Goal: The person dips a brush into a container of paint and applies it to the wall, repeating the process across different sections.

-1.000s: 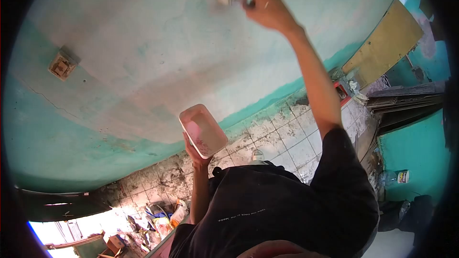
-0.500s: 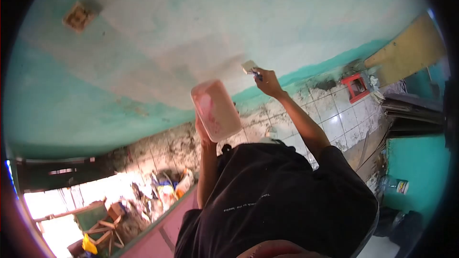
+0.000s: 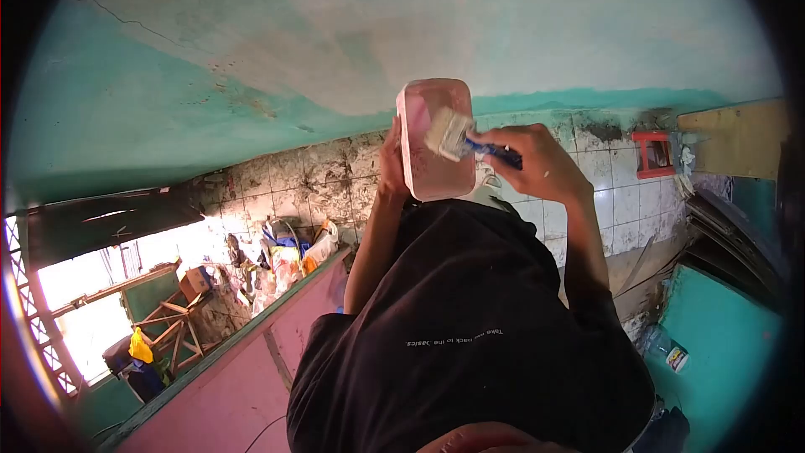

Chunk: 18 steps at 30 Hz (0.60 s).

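Note:
My left hand point(image 3: 392, 159) grips a pink rectangular plastic tub point(image 3: 440, 183) by its left side, with the fingers partly hidden behind it. Pink paint smears coat the inside of the tub. In my right hand point(image 3: 537, 159) is a wide paintbrush point(image 3: 450, 134) with a blue handle, fingers wrapped round the handle. Its pale, paint-covered bristles overlap the tub's opening in this view. Beyond both hands rises a wall point(image 3: 335, 42) painted turquoise, with a whitish-pink layer over much of it.
Dirty white tiles point(image 3: 616, 193) run below the painted wall. A red frame point(image 3: 652, 154) is at the right, near a tan board point(image 3: 725, 134). On the lower right lies a clear plastic bottle point(image 3: 667, 348) on a turquoise surface. Cluttered bags point(image 3: 285, 256) sit left, behind a pink partition point(image 3: 218, 394).
The paintbrush has come away from the wall and back to the tub. My left hand has raised the tub and shifted it right. The view has tilted.

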Motion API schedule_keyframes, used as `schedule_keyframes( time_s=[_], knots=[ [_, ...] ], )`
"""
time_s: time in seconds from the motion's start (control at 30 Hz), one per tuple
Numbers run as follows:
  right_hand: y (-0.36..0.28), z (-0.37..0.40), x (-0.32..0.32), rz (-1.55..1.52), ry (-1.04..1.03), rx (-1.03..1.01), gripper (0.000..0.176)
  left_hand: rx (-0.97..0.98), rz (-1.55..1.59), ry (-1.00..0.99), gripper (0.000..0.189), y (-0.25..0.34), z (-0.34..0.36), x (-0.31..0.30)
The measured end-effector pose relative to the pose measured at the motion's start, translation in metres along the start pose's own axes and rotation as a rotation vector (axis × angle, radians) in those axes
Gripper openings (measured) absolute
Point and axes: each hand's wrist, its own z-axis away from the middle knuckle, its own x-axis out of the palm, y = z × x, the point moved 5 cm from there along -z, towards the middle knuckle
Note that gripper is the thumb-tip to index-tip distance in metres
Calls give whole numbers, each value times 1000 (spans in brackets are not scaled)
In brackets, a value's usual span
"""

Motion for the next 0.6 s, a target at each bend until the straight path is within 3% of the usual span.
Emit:
schedule_keyframes(
  time_s=[0.1, 0.13, 0.27, 0.4, 0.47, 0.6],
  knots=[
    [12, 2, 11, 153, -193, 24, 30, -68, -65, -123, 54, -8, -13, -11],
    [15, 2, 12, 149, -187, 52, 26, -129, 106, -194, 55, -10, -15, -1],
    [32, 1, 19, 231, -193, 116, 24, -43, -106, 24, 57, -28, -22, 12],
    [51, 4, 18, 237, -211, 151, 25, -56, -61, -2, 57, -38, -30, 18],
    [57, 5, 13, 265, -178, 95, 24, -124, 38, -226, 56, -44, -35, 27],
    [66, 5, 2, 245, -210, 113, 22, -120, -49, -21, 56, -61, -45, 25]
  ],
)
